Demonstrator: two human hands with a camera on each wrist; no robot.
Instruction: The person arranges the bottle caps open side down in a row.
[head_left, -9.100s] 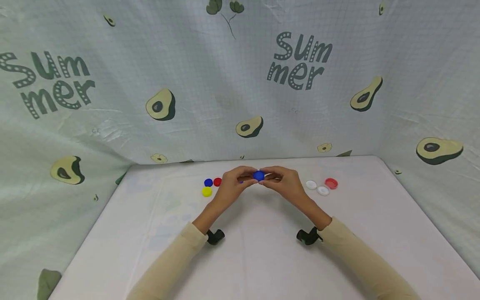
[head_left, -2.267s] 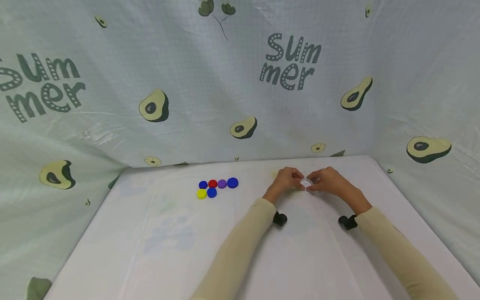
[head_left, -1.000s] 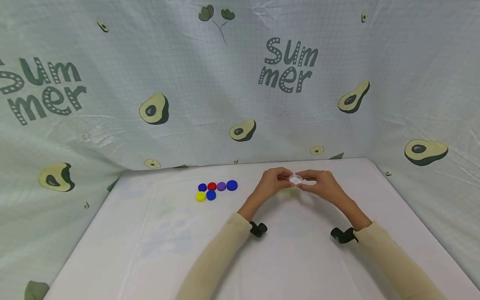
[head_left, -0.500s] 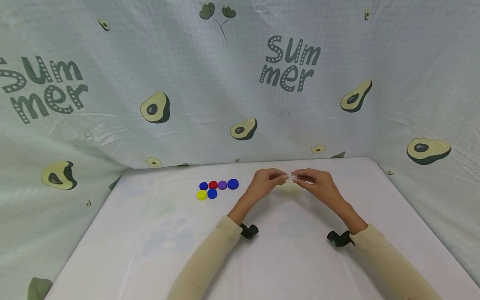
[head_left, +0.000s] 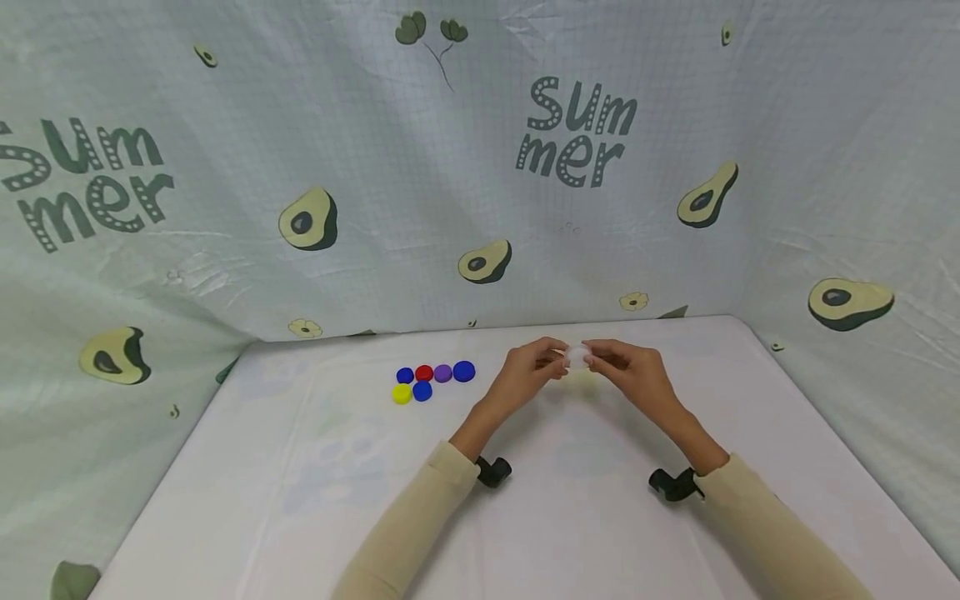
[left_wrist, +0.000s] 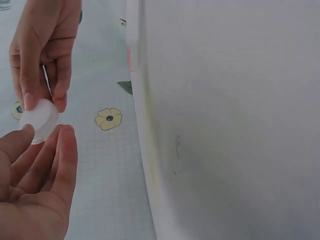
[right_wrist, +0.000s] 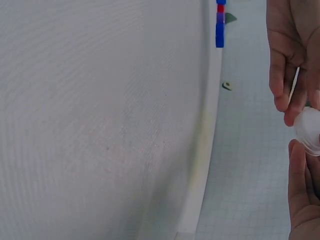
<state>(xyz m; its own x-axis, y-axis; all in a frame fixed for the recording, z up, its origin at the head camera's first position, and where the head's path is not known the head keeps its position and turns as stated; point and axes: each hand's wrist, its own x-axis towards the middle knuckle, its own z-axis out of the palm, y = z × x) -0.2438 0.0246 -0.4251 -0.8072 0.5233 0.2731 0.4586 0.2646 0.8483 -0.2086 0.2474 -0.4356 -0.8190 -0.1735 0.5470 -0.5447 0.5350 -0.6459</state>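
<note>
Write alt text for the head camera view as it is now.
A person's left hand and right hand pinch a small white disc above a white table. To the left lie three blue discs, a red disc, a purple disc and a yellow disc. Behind is a pale avocado-print cloth.

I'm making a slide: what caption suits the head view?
Left hand and right hand hold a white disc above the table; six coloured discs lie to the left.
</note>
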